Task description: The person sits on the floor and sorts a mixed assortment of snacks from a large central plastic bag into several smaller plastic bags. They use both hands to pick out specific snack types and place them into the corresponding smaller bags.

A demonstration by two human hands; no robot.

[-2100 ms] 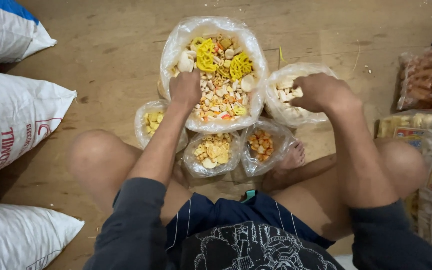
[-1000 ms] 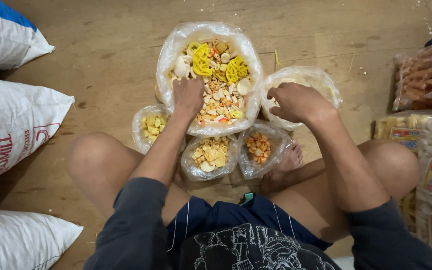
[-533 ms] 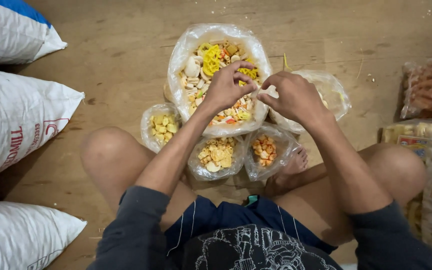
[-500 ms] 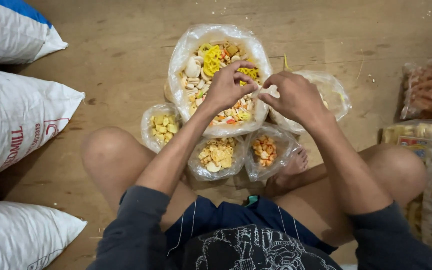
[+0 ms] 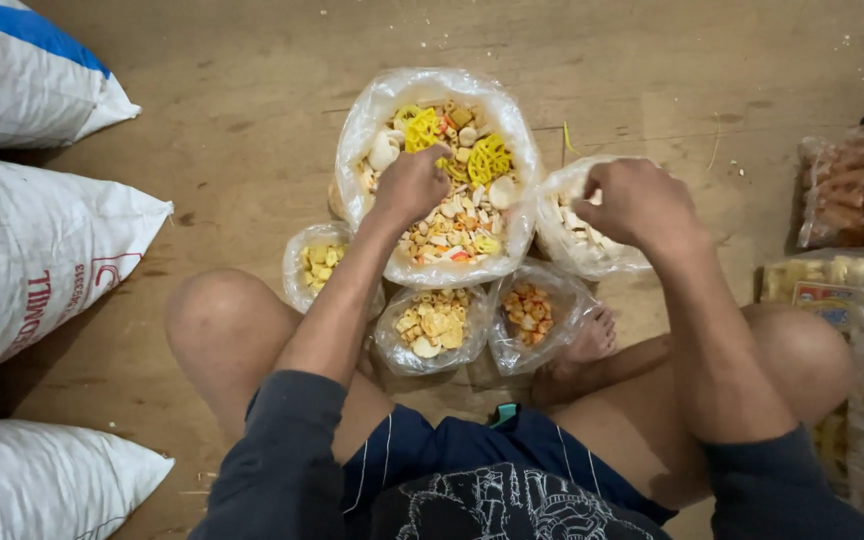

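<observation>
A large clear plastic bag (image 5: 367,110) of mixed snacks stands open on the wooden floor between my knees. My left hand (image 5: 409,187) reaches into it with fingers curled among the yellow ring crackers and pale chips. My right hand (image 5: 637,203) is over a smaller bag of white crackers (image 5: 574,240) to the right, fingers closed at its mouth; what they pinch is hidden. Three small open bags sit nearer me: yellow puffs (image 5: 317,265), pale shells (image 5: 432,325) and orange pieces (image 5: 530,310).
White woven sacks (image 5: 37,250) lie along the left edge. Packets of wrapped snacks (image 5: 852,190) pile up on the right. My bare foot (image 5: 577,355) rests beside the orange bag. Bare wooden floor (image 5: 242,100) stretches beyond the bags.
My right hand moved right, from beside the left hand over the large bag to the white cracker bag. The left hand has dipped back into the mixed snacks.
</observation>
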